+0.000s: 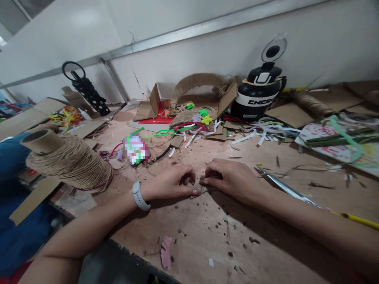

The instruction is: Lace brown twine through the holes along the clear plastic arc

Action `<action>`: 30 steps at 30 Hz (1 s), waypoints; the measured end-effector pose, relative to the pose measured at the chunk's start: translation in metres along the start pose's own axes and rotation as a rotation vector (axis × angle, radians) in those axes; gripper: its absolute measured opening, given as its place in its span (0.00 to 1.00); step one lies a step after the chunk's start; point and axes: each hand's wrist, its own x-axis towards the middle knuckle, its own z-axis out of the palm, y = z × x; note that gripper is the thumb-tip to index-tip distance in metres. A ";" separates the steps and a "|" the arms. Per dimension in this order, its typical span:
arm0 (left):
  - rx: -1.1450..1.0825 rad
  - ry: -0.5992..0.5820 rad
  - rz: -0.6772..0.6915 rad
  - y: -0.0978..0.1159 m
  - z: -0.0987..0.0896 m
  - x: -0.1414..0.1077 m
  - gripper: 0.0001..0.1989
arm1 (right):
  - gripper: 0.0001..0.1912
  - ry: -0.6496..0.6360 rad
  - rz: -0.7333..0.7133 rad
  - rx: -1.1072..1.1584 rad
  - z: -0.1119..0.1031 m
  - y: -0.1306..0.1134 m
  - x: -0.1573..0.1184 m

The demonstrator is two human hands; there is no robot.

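Greyish scrap [203,189] — one — between left hand [177,180] and right hand [227,177].

On the black-and-white jug [257,92], we can read large dark capitals across the white band; we make out "EN" at the start, while the rest curves away and is unclear. Below, on the black base, we see a smaller pale line of lettering, too small for us to read. Red marks on the printed sheet [318,136] we cannot decipher.
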 end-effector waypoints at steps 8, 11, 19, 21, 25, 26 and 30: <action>-0.063 -0.002 0.040 -0.002 -0.003 -0.002 0.14 | 0.06 -0.003 -0.001 0.014 -0.001 -0.003 0.000; -0.072 -0.013 0.046 -0.004 -0.005 -0.002 0.13 | 0.07 -0.008 0.008 0.023 -0.001 -0.003 0.000; -0.117 -0.070 0.079 -0.002 -0.008 -0.002 0.11 | 0.07 0.000 0.000 0.012 0.001 -0.001 0.001; -0.122 -0.075 0.076 -0.003 -0.009 -0.002 0.11 | 0.07 -0.002 0.008 0.014 0.000 -0.002 0.001; -0.105 -0.078 0.088 -0.005 -0.010 -0.003 0.11 | 0.07 -0.015 0.014 0.017 0.000 -0.003 0.001; -0.101 -0.081 0.091 -0.005 -0.011 -0.003 0.11 | 0.07 -0.016 0.015 0.017 0.000 -0.003 0.000; -0.092 -0.097 0.094 -0.007 -0.011 -0.003 0.12 | 0.06 -0.012 0.020 0.019 0.000 -0.003 0.000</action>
